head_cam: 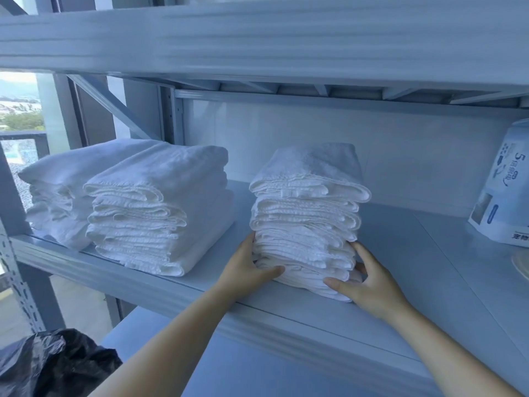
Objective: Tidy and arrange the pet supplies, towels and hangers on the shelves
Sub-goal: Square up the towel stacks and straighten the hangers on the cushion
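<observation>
A tall stack of folded white towels [307, 213] stands in the middle of the grey shelf [286, 313]. My left hand [246, 270] holds the stack's lower left side, thumb across the front of the bottom towels. My right hand [369, 285] holds the lower right side, thumb on the front and fingers along the side. Two wider stacks of white towels sit to the left, one [160, 207] nearer the middle and one [65, 190] at the shelf's left end.
A white pet-supply package [503, 190] with blue print leans at the shelf's right end, a round rim [522, 265] beside it. Another shelf board [257, 38] runs overhead. A black plastic bag [51, 365] lies at the lower left. A lower shelf [229, 365] shows beneath my arms.
</observation>
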`<state>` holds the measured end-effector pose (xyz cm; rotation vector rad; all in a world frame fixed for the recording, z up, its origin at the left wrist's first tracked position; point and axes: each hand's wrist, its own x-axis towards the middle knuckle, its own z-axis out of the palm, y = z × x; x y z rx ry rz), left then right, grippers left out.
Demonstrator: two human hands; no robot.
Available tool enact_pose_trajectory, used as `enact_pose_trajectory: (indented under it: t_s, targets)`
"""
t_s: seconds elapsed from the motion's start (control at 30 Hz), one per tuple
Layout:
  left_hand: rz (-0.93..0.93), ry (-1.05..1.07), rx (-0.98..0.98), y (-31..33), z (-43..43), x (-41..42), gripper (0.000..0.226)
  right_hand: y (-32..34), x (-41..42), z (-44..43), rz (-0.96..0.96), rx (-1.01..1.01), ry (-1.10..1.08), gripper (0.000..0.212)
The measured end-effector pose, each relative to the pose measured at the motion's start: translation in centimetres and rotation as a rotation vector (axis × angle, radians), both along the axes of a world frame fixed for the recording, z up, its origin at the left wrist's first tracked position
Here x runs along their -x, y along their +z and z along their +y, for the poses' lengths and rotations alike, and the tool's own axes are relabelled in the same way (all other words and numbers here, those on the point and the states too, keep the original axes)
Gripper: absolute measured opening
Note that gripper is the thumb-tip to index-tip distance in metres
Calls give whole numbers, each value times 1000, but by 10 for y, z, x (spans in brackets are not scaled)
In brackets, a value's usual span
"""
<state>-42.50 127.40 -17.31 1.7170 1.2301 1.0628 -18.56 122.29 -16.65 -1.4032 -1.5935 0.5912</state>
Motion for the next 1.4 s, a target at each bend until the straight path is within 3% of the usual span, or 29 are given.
enact_pose_trajectory:
  t_s: [0.4,0.7,0.93,1.1,1.3,1.4]
  targets:
    - [113,16,-89,-7,-28,25,83,1,24,-20,77,-12,76,70]
    - [97,65,-147,-7,-53,55,67,-1,38,-29,103,10,205,77]
    - [229,196,-397,-3,-65,59,94,11,29,-25,103,-32,115,121]
    - [269,237,-569,12,-62,51,102,22,33,-22,135,-64,141,103]
    - [455,173,-630,15,-55,45,100,24,36,-15,99,-113,183,107]
    - [453,166,-650,10,-50,47,101,22,38,-11,98,-117,197,98]
